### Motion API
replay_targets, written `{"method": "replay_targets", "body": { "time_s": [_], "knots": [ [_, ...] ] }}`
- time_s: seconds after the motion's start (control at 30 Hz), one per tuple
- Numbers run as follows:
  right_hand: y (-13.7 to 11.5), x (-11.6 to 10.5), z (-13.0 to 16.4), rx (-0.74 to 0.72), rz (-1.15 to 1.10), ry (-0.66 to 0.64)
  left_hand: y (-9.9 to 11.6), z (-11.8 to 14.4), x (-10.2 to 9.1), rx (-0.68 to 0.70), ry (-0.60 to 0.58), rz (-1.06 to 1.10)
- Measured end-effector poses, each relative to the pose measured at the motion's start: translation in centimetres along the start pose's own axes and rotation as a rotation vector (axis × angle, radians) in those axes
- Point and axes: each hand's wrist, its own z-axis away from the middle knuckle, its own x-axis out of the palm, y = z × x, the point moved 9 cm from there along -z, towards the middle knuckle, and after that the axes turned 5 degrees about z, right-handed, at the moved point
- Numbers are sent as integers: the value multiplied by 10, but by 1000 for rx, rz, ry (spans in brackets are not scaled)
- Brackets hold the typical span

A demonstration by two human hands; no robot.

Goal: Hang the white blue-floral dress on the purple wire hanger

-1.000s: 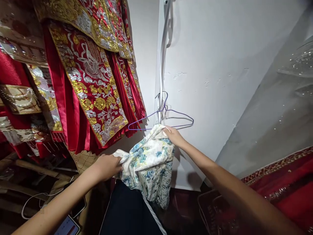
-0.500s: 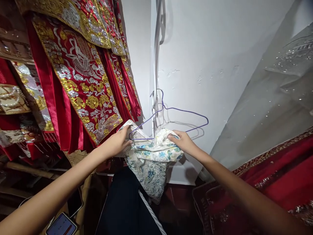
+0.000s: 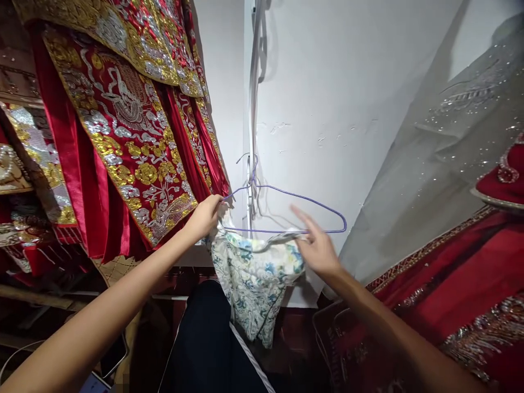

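A thin purple wire hanger (image 3: 311, 203) hangs on the white wall's corner strip. A white garment with blue and green flowers (image 3: 254, 278) droops from the hanger's lower bar. My left hand (image 3: 206, 216) pinches the garment's left top edge against the hanger's left end. My right hand (image 3: 316, 246) is at the garment's right top edge, fingers spread and blurred; whether it still grips the cloth is unclear.
Red robes with gold and silver embroidery (image 3: 131, 125) hang close on the left. Sheer grey sequinned fabric (image 3: 450, 164) and red embroidered cloth (image 3: 450, 295) fill the right. A dark garment (image 3: 208, 344) and a wire basket (image 3: 327, 333) lie below.
My left hand rose with the garment's corner to the hanger's left end. The garment now hangs from the bar, and my right hand's fingers have spread apart.
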Motion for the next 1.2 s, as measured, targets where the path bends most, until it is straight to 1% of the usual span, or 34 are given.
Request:
{"method": "replay_targets", "body": {
  "time_s": [0.07,0.1,0.13,0.17,0.2,0.3,0.33,0.37,0.43,0.53,0.6,0.67,0.8,0.87,0.93,0.97,1.0,1.03,1.13,1.17,1.2],
  "knots": [
    [-2,-43,6,1,95,220,-4,1,-1,18,19,-40],
    [-5,-59,9,-5,143,290,-5,1,-1,16,17,-54],
    [-8,-71,11,-12,188,320,-5,1,0,10,10,-65],
    [-11,-78,12,-19,228,309,-4,1,0,3,1,-77],
    [-14,-81,11,-22,262,261,-3,0,1,-4,-5,-91],
    [-21,-79,8,-8,333,50,0,0,-3,-28,16,-147],
    [-22,-78,8,6,350,-2,0,1,-5,-38,30,-163],
    [-24,-80,8,17,360,-28,-1,2,-7,-48,46,-173],
    [-28,-85,8,13,355,-26,-2,5,-11,-62,70,-180],
    [-36,-90,7,-62,334,-3,-3,8,-15,-52,86,-162],
    [-37,-88,7,-108,382,-15,-4,8,-16,-48,90,-152],
    [-34,-84,6,-121,452,-57,-5,7,-17,-58,91,-153],
    [-30,-78,2,-129,525,-194,-4,6,-21,-77,115,-151],
    [-33,-79,0,-158,529,-227,-2,5,-25,-76,136,-147],
    [-41,-79,2,-195,523,-226,-2,4,-27,-72,146,-157],
    [-46,-80,4,-210,516,-199,-3,3,-28,-70,146,-167],
    [-52,-83,8,-212,507,-146,-4,2,-28,-68,145,-178],
    [-58,-88,12,-201,500,-68,-5,1,-29,-65,146,-187],
    [-79,-111,32,-173,500,232,-7,-1,-27,-42,148,-182],
    [-86,-116,37,-185,509,300,-6,-1,-25,-31,148,-175],
    [-92,-118,41,-212,516,327,-6,0,-24,-22,149,-170]
  ]
}}
